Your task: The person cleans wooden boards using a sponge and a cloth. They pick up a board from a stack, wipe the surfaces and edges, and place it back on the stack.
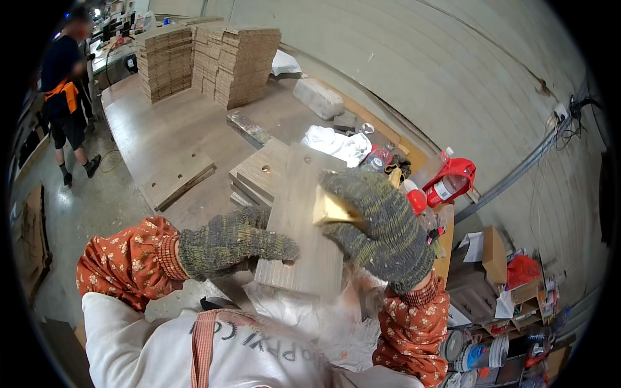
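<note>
A grey-brown wood-grain board [299, 216] slants in front of me, with a round hole near its far end. My left hand [233, 244], in a dark grey-green knitted glove, grips the board's left side near the close end, its fingers lying over the top face. In a matching glove, my right hand [385, 223] is closed round a pale yellow block [331, 208], held against or just over the board's right half. Motion smears that block, so its exact kind cannot be told. Several similar boards [259, 171] lie stacked under and beside the far end.
Tall stacks of boards [249, 64] stand at the table's [142, 116] back. More drilled boards [178, 181] lie left. A white cloth [339, 145], a wrapped block [318, 97] and bottles [449, 181] line the right side, by the wall. A person [65, 84] stands far left.
</note>
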Motion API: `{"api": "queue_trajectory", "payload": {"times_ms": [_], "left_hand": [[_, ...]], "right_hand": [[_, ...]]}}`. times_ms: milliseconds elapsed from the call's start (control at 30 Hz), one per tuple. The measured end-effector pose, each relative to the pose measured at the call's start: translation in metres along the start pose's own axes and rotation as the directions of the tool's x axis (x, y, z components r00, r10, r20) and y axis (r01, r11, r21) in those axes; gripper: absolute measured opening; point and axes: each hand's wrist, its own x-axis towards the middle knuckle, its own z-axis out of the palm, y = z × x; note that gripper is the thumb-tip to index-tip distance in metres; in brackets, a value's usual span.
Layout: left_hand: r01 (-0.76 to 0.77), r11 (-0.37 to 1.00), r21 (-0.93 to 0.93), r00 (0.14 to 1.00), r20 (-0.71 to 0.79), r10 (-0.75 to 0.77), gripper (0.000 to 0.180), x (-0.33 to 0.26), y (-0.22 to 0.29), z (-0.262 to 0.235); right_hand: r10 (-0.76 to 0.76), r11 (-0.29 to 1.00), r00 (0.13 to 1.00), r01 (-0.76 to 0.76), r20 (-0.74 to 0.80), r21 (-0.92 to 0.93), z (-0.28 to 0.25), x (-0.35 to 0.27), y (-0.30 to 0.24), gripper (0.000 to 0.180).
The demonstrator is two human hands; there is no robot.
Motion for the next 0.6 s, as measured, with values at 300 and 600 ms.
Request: {"api": "queue_trajectory", "payload": {"times_ms": [300, 600], "left_hand": [[0.141, 0.989, 0.044, 0.983, -0.125, -0.135, 0.029, -0.001, 0.018, -0.011], [-0.071, 0.996, 0.059, 0.984, -0.159, 0.08, 0.041, -0.005, 0.002, -0.032]], "right_hand": [[-0.045, 0.993, 0.999, 0.048, -0.026, 0.109, 0.003, 0.02, 0.024, 0.054], [0.058, 0.992, 0.998, -0.059, -0.007, -0.11, 0.021, 0.058, 0.075, 0.05]]}}
